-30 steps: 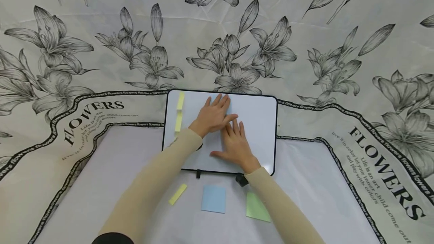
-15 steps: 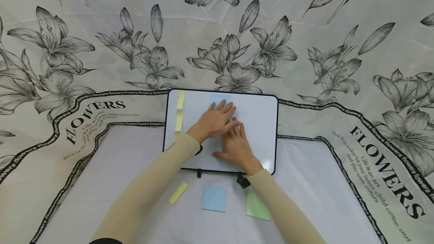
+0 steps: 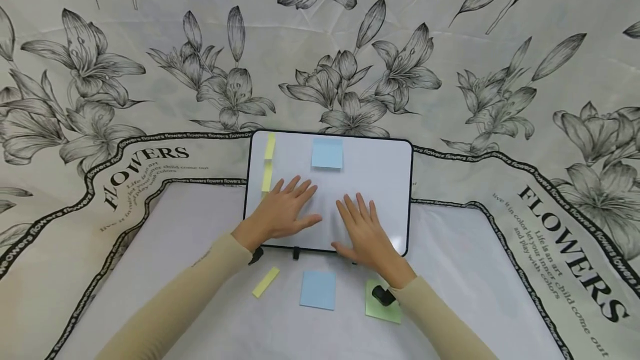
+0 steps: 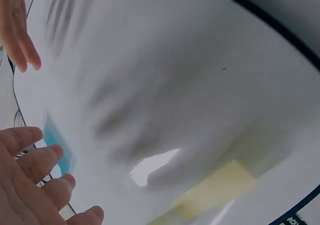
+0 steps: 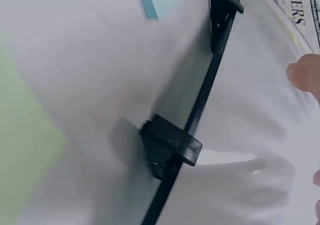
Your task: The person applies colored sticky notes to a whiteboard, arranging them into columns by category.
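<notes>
A whiteboard (image 3: 377, 176) with a black frame stands in front of me. Near its top edge sticks a blue sticky note (image 3: 327, 153), its lower edge lifted slightly. Narrow yellow sticky notes (image 3: 270, 146) run down the board's left side. My left hand (image 3: 282, 210), fingers spread and holding nothing, is over the lower left of the board and overlaps the lowest yellow note. In the left wrist view its fingers hover off the surface and cast shadows there. My right hand (image 3: 365, 235) is likewise spread and empty, over the lower right of the board.
On the white tabletop before the board lie a yellow sticky pad (image 3: 266, 282), a blue sticky pad (image 3: 317, 290) and a green sticky pad (image 3: 375, 313), partly behind the right wrist's camera. Black feet (image 5: 170, 140) hold the board's bottom edge. Flower-printed cloth (image 3: 225, 71) hangs behind.
Both hands were together over the blue note on the board. They have drawn apart and down toward me, the left going leftward, and the note is now uncovered.
</notes>
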